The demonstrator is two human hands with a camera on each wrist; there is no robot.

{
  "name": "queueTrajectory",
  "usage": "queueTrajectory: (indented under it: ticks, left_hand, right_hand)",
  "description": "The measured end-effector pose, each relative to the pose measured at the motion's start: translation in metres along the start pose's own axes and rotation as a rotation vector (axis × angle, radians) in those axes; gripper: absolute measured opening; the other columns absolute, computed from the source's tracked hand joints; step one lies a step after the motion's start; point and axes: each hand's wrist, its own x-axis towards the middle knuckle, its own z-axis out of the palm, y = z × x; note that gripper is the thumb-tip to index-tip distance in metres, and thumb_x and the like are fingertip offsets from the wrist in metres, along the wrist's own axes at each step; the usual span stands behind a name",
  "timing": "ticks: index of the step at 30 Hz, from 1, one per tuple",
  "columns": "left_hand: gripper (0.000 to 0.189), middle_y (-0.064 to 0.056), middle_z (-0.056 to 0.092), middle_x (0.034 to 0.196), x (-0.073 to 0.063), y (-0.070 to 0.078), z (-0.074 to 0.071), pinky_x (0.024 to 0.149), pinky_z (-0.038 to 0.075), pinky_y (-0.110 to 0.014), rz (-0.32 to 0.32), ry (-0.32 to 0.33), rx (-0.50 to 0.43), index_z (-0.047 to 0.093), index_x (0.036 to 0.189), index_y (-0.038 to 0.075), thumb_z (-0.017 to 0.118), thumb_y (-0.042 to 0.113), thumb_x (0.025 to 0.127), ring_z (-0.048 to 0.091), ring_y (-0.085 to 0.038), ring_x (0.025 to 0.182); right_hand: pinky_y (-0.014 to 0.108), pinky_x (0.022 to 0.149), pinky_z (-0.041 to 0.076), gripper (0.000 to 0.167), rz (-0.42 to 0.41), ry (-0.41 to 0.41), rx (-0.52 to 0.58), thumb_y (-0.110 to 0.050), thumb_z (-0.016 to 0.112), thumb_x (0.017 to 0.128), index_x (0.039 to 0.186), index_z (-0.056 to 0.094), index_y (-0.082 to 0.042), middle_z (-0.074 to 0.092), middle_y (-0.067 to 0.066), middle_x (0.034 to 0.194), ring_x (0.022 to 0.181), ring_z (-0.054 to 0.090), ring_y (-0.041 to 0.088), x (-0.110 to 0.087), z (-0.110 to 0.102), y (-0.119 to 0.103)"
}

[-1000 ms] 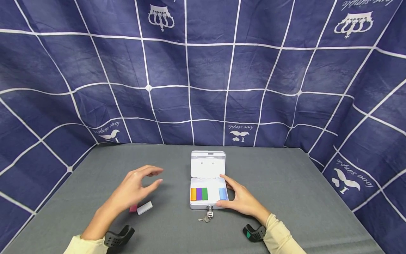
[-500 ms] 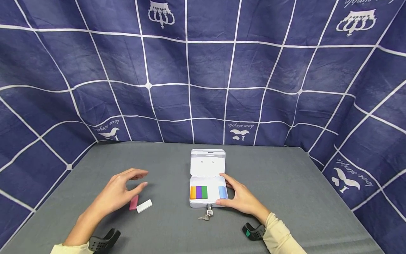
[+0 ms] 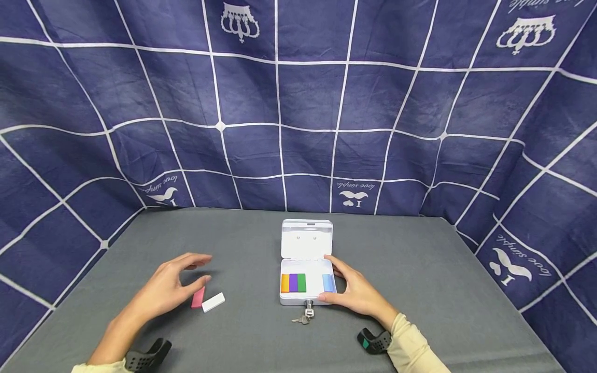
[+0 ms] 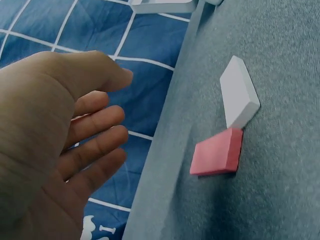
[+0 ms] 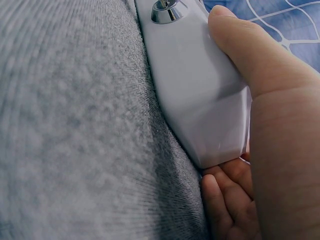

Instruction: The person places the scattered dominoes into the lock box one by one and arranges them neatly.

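Observation:
A small white cash box (image 3: 294, 300) stands with its lid (image 3: 307, 243) raised. Inside, orange (image 3: 285, 283), purple (image 3: 293, 283) and green (image 3: 301, 283) blocks sit side by side at the left, with a light blue block (image 3: 328, 283) at the right. My right hand (image 3: 354, 292) grips the box's right side, thumb on the front rim and fingers along the side wall. My left hand (image 3: 168, 287) hovers with relaxed, spread fingers and nothing in it. Close by on the table lie a pink block (image 4: 216, 154) and a white block (image 4: 238, 95), their ends nearly meeting.
Keys (image 3: 303, 320) hang from the lock (image 5: 167, 11) on the box's front. Grey cloth covers the table (image 3: 252, 342). A blue curtain with white grid lines (image 3: 308, 103) rises behind and at both sides. Each wrist wears a black band.
My left hand has moved left and slightly down, away from the box, uncovering more of the pink block. My right hand keeps its grip on the box.

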Motion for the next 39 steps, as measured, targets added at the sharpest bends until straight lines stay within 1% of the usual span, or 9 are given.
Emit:
queueTrajectory:
  ticks: [5,10,15,20,22,26,31,35,39]
  left_hand:
    - [0.044,0.001,0.076,0.112,-0.005,-0.006,-0.002,0.082,0.056,-0.043,-0.026,-0.034,-0.001,0.074,0.121,0.012,0.089,0.013,0.079,0.072,-0.024,0.094]
    - [0.045,0.0,0.075,0.113,-0.008,-0.01,-0.003,0.081,0.056,-0.042,-0.055,-0.069,-0.002,0.073,0.122,0.009,0.088,0.015,0.08,0.072,-0.025,0.095]
    - [0.045,0.0,0.075,0.113,-0.011,-0.012,0.001,0.082,0.056,-0.042,-0.057,-0.07,-0.013,0.073,0.122,0.009,0.088,0.015,0.08,0.072,-0.026,0.095]
    - [0.046,-0.002,0.075,0.114,-0.019,-0.014,0.008,0.081,0.056,-0.041,-0.06,-0.066,-0.031,0.073,0.122,0.008,0.089,0.015,0.079,0.072,-0.026,0.094]
    - [0.048,-0.003,0.075,0.114,-0.022,-0.015,0.01,0.081,0.057,-0.041,-0.062,-0.064,-0.037,0.073,0.122,0.007,0.089,0.015,0.078,0.072,-0.026,0.093]
    - [0.049,-0.003,0.074,0.115,-0.022,-0.017,0.012,0.082,0.056,-0.041,-0.061,-0.066,-0.043,0.072,0.123,0.007,0.089,0.016,0.079,0.071,-0.025,0.094]
    - [0.051,-0.001,0.072,0.12,-0.021,-0.021,0.008,0.085,0.056,-0.039,-0.062,-0.101,-0.062,0.07,0.127,0.009,0.088,0.019,0.081,0.07,-0.023,0.098]
    - [0.058,-0.002,0.071,0.124,-0.024,-0.026,0.002,0.087,0.055,-0.034,-0.056,-0.138,-0.078,0.069,0.13,0.009,0.09,0.021,0.078,0.07,-0.02,0.099]
    - [0.062,-0.001,0.07,0.125,-0.03,-0.029,-0.003,0.086,0.055,-0.03,-0.05,-0.153,-0.07,0.069,0.13,0.01,0.093,0.027,0.075,0.069,-0.015,0.099]
  right_hand:
    - [0.05,0.11,0.046,0.097,-0.002,-0.006,0.001,-0.048,0.086,0.08,0.159,0.038,-0.019,0.053,0.015,0.152,0.132,0.059,0.028,0.001,0.001,0.001]
    - [0.049,0.112,0.045,0.097,0.004,-0.016,0.007,-0.048,0.086,0.081,0.16,0.038,-0.019,0.051,0.015,0.153,0.134,0.058,0.029,0.001,0.0,0.0]
    - [0.048,0.112,0.045,0.096,0.021,-0.012,0.006,-0.048,0.086,0.081,0.159,0.039,-0.019,0.052,0.014,0.153,0.133,0.058,0.027,-0.001,-0.002,0.001]
    - [0.046,0.111,0.046,0.097,0.042,-0.014,-0.015,-0.049,0.087,0.079,0.159,0.04,-0.019,0.053,0.013,0.152,0.132,0.059,0.026,-0.006,-0.001,0.004]
    - [0.045,0.111,0.046,0.097,0.038,-0.017,-0.018,-0.049,0.087,0.08,0.159,0.04,-0.018,0.052,0.013,0.152,0.132,0.059,0.027,-0.007,-0.001,0.005]
    - [0.044,0.111,0.046,0.098,0.041,-0.018,-0.009,-0.049,0.087,0.079,0.159,0.04,-0.019,0.051,0.012,0.154,0.133,0.058,0.026,-0.007,-0.003,0.005]
    - [0.045,0.112,0.045,0.098,0.04,-0.003,-0.002,-0.049,0.088,0.078,0.159,0.04,-0.02,0.051,0.01,0.154,0.134,0.058,0.024,-0.002,-0.007,0.002]
    - [0.044,0.112,0.045,0.098,0.032,-0.005,0.006,-0.049,0.088,0.078,0.159,0.04,-0.02,0.051,0.009,0.154,0.133,0.058,0.022,0.001,-0.005,0.0]
    - [0.043,0.111,0.046,0.098,0.026,-0.014,0.013,-0.048,0.088,0.079,0.159,0.04,-0.019,0.053,0.01,0.152,0.132,0.059,0.023,0.001,-0.001,-0.002]
